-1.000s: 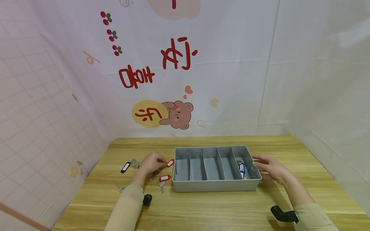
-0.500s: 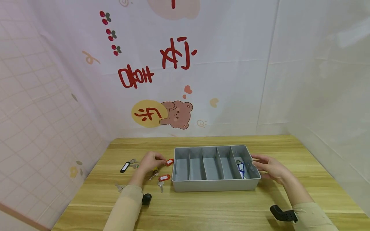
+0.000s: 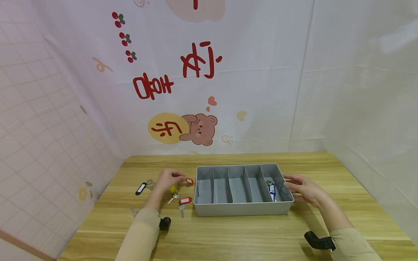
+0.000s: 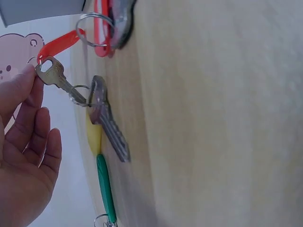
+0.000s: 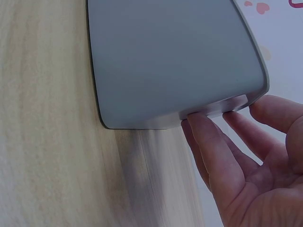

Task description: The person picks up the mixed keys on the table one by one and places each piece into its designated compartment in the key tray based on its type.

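My left hand (image 3: 168, 178) pinches a key (image 4: 53, 73) between thumb and fingertips, lifted off the table, with a red key tag (image 4: 60, 44) hanging from it. Below lie a yellow-tagged key (image 3: 173, 197) and, in the left wrist view, a green key tag (image 4: 106, 188). Closer to the front is another key with a red tag (image 3: 185, 201). My right hand (image 3: 305, 188) touches the right end of a grey divided tray (image 3: 243, 209); its fingers (image 5: 213, 146) lie against the outer wall and its thumb is at the rim. Blue-tagged keys (image 3: 272, 190) sit in the rightmost compartment.
A key with a black tag (image 3: 141, 188) lies at the left of the wooden table (image 3: 248, 239). Another key (image 3: 134, 211), partly hidden by the left sleeve, is in front of it. A printed white curtain (image 3: 261, 90) closes off the back.
My left hand has moved slightly up and back with the red-tagged key, uncovering the yellow tag. The right hand stays at the tray's end.
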Motion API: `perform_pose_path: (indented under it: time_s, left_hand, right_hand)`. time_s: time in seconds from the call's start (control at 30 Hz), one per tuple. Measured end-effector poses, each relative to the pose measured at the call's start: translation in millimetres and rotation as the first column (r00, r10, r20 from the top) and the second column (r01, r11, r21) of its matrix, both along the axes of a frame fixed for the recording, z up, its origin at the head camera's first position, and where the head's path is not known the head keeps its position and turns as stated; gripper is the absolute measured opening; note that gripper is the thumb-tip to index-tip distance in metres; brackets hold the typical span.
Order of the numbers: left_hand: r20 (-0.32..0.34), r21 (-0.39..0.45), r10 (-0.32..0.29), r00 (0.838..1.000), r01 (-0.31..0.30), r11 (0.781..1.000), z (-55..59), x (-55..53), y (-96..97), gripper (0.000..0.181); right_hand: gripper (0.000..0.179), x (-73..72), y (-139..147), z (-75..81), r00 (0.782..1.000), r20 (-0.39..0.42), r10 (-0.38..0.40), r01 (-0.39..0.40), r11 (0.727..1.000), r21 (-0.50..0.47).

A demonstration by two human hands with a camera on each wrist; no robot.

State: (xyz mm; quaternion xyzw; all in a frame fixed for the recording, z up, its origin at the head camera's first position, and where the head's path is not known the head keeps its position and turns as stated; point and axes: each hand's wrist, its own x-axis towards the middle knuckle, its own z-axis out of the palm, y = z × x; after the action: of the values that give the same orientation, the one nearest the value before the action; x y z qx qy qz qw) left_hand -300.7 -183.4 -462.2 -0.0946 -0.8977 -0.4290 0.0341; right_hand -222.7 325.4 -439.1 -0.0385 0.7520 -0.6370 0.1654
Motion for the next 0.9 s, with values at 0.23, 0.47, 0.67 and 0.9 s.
perform_pose_path:
  time_s: [0.23, 0.47, 0.67, 0.9]
  left_hand:
    - [-0.014, 0.027, 0.058, 0.998, -0.057, 0.998, 1.3, -2.4, -1.9, 0.008]
    - [0.01, 0.078, 0.097, 0.995, -0.097, 0.992, 7.4, 1.7, -1.1, 0.011]
    - [-0.007, 0.108, 0.118, 0.993, -0.116, 0.987, 15.7, 4.6, 1.4, 0.016]
    - [0.002, 0.168, 0.143, 0.99, -0.142, 0.976, 26.6, 9.1, 10.2, 0.019]
  right_hand:
    - [0.067, 1.0, 0, 0.1, 1.0, -0.003, -0.003, 0.003, 1.0, 0.005]
    - [0.066, 1.9, 0, -0.9, 1.0, -0.005, -0.003, 0.003, 1.0, 0.01]
    - [0.067, 2.6, -1, -1.0, 1.0, -0.01, -0.004, 0.004, 1.0, 0.016]
    - [0.067, 2.3, 0, -2.0, 1.0, -0.016, 0.0, 0.001, 1.0, 0.009]
